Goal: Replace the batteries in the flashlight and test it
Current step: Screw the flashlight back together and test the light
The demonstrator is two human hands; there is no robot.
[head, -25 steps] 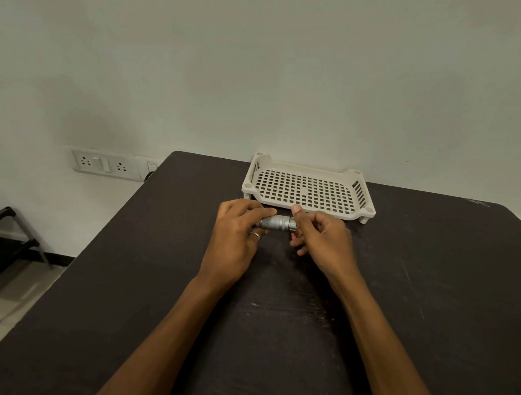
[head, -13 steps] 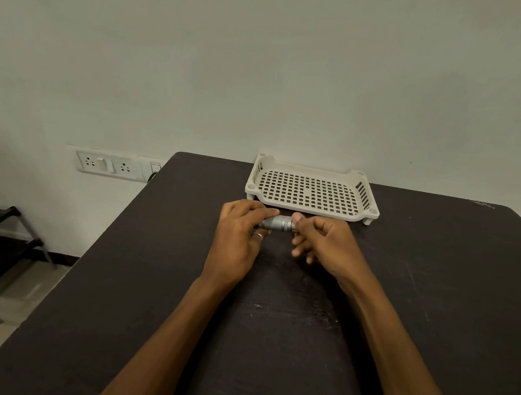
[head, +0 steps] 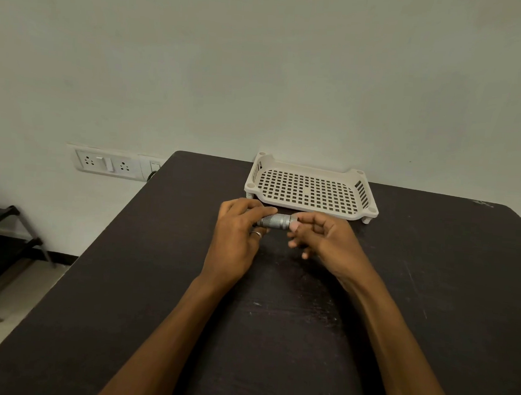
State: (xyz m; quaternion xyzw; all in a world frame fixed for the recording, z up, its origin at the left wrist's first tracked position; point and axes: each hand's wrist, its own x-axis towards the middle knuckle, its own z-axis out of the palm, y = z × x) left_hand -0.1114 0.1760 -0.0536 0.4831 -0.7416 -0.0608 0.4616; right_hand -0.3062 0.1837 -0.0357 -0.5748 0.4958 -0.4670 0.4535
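Observation:
A small silver knurled flashlight (head: 276,221) lies sideways just above the dark table (head: 126,280), held between both hands. My left hand (head: 238,241), with a ring on one finger, wraps the flashlight's left part and hides it. My right hand (head: 326,244) pinches the flashlight's right end with thumb and forefinger, while its other fingers spread loosely below. No batteries are visible.
A cream perforated plastic tray (head: 254,178) stands just behind the hands, near the wall. Wall sockets and a switch (head: 108,165) sit to the left of the table's far corner. A dark rack (head: 3,242) stands on the floor at the left.
My right hand has rolled at the flashlight's right end, and its lower fingers have opened out. My left hand stays wrapped on the body. The view has shifted slightly.

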